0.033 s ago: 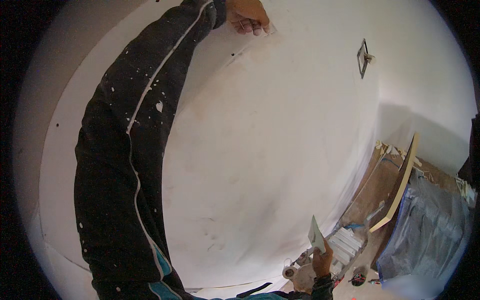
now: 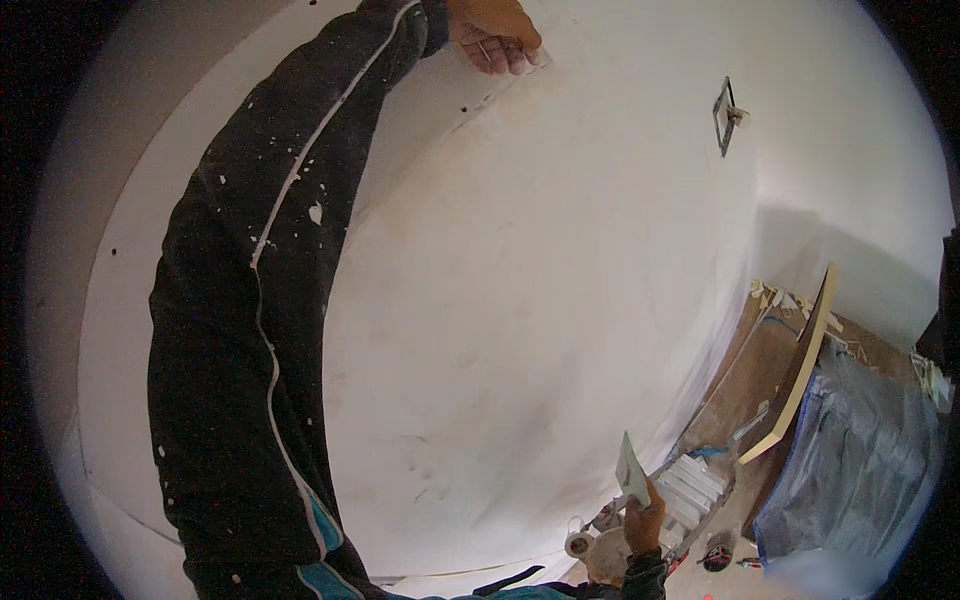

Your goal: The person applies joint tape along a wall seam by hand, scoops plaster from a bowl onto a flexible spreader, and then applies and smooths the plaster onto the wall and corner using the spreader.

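My left arm in a paint-spotted dark sleeve reaches up across the white wall [image 2: 520,290]. At the top, my left hand [image 2: 495,38] has its fingers curled against the surface, at the end of a faint diagonal seam with a small dark hole [image 2: 464,109] nearby; whatever is under the fingertips is too small to make out. Low on the right, my right hand [image 2: 645,520] grips a pale, thin, flat blade-like piece [image 2: 630,465], held upright with its tip pointing up.
A dark square wall fitting [image 2: 725,115] is at upper right. Below lie a brown floor, a leaning cream board [image 2: 800,380], grey plastic sheeting [image 2: 860,460], stacked white pieces [image 2: 685,495], scattered scraps, a white bucket-like object [image 2: 600,555] and a round dark object [image 2: 716,558].
My left hand and forearm have shifted very slightly left along the wall. My right hand and the piece in it look unchanged.
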`<state>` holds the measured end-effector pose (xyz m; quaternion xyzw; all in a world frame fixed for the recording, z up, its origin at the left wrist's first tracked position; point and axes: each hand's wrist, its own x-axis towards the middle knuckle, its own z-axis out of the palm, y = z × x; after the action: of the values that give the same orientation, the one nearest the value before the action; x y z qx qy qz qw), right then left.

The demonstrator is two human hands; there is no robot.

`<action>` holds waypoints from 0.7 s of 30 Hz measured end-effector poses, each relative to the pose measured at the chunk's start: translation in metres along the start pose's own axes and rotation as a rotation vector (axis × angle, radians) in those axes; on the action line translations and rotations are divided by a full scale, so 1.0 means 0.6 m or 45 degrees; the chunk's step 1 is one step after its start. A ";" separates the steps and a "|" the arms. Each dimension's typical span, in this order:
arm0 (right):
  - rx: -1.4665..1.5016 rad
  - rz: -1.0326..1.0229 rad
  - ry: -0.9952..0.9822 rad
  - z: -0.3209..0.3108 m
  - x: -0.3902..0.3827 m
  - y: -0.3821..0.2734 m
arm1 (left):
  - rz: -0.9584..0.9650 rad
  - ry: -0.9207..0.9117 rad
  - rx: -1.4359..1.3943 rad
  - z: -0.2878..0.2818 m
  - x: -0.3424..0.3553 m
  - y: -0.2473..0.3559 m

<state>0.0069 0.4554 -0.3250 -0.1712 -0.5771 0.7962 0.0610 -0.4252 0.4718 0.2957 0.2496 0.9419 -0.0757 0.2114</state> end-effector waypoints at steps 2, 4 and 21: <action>-0.042 0.015 -0.011 0.000 -0.001 -0.002 | 0.381 -0.296 -0.232 0.004 -0.026 -0.003; -0.057 0.018 -0.042 0.002 0.000 0.007 | 0.432 -0.414 -0.268 0.001 -0.051 0.003; -0.052 0.064 -0.010 -0.002 -0.002 0.055 | 0.154 0.554 0.627 0.068 0.008 0.015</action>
<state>0.0118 0.4452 -0.3562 -0.1839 -0.5891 0.7861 0.0352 -0.4097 0.4716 0.2563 0.3590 0.9018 -0.2334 -0.0573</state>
